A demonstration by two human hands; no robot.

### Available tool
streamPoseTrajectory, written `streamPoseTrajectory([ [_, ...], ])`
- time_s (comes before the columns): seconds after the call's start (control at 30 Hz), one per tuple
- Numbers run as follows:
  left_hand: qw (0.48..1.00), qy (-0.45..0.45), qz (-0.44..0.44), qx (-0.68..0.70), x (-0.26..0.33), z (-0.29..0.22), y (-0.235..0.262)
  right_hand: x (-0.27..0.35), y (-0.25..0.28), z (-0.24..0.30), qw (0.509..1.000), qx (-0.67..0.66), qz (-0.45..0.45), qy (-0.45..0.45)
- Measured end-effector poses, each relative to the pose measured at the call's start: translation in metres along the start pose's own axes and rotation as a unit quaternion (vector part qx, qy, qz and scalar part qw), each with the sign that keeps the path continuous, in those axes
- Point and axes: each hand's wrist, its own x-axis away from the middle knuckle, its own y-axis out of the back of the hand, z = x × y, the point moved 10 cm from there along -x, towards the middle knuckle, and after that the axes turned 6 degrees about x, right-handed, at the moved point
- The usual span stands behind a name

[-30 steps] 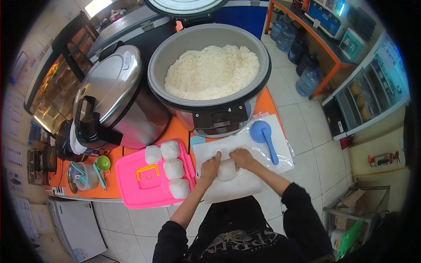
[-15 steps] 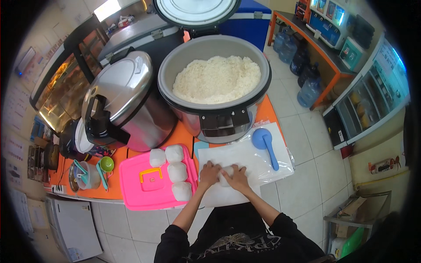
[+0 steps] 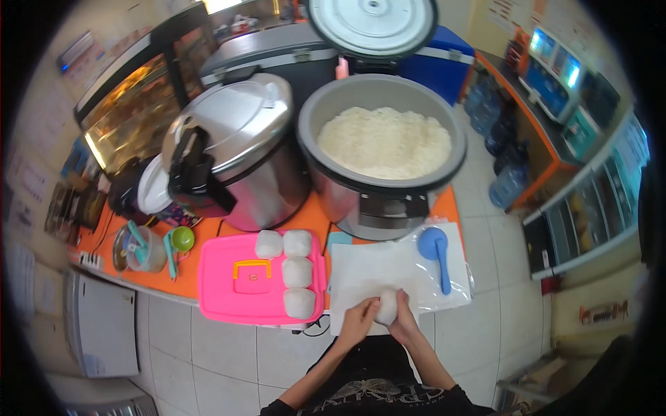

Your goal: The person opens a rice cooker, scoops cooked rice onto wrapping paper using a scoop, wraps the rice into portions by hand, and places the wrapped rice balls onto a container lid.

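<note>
A white paper-wrapped rice packet (image 3: 386,309) is held between my hands, above the near edge of a stack of white paper sheets (image 3: 361,267). My right hand (image 3: 402,324) curls around its right side, thumb on top. From the left, my left hand (image 3: 361,319) presses bent fingers against its side. Several similar wrapped packets (image 3: 297,272) sit on a pink lid (image 3: 225,295) with a yellow handle, left of the paper. A blue rice scoop (image 3: 440,256) lies on clear plastic at the right of the sheets.
Behind the paper stands an open rice cooker (image 3: 388,208) full of white rice, its lid (image 3: 373,24) raised. Left of it is a closed steel cooker (image 3: 239,149). Farther left are a green cup (image 3: 182,239) and a clear tub (image 3: 147,253) with teal utensils.
Both hands have lifted the packet off the paper and drawn it toward my body, tilting it upright. The view has shifted, so the table appears farther right.
</note>
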Motion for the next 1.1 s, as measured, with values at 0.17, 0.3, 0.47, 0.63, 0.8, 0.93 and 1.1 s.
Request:
streamPoseTrajectory([
  [0.17,0.981,0.031,-0.181,0.059,0.007,0.041,0.044,0.041,-0.058,0.043,0.859,0.359,-0.033,0.364],
  [0.3,0.865,0.153,-0.222,0.423,0.009,0.065,0.077,0.039,-0.101,0.051,0.590,0.718,-0.050,0.366],
  [0.47,0.843,0.039,-0.480,0.240,-0.004,0.039,0.261,0.023,0.036,0.184,0.429,0.651,-0.441,0.445],
  [0.63,0.828,0.039,-0.547,-0.118,-0.012,0.129,0.343,-0.064,0.105,0.194,0.542,0.708,-0.364,0.270],
  [0.8,0.736,0.126,-0.543,-0.384,-0.007,0.082,0.291,-0.029,0.158,0.224,0.571,0.579,-0.463,0.353],
  [0.93,0.677,-0.179,-0.680,-0.219,0.027,-0.087,0.245,0.103,0.087,0.313,0.555,0.394,-0.469,0.562],
  [1.1,0.778,-0.433,-0.421,-0.174,-0.039,-0.194,0.131,0.142,-0.192,0.423,0.460,0.505,-0.286,0.672],
])
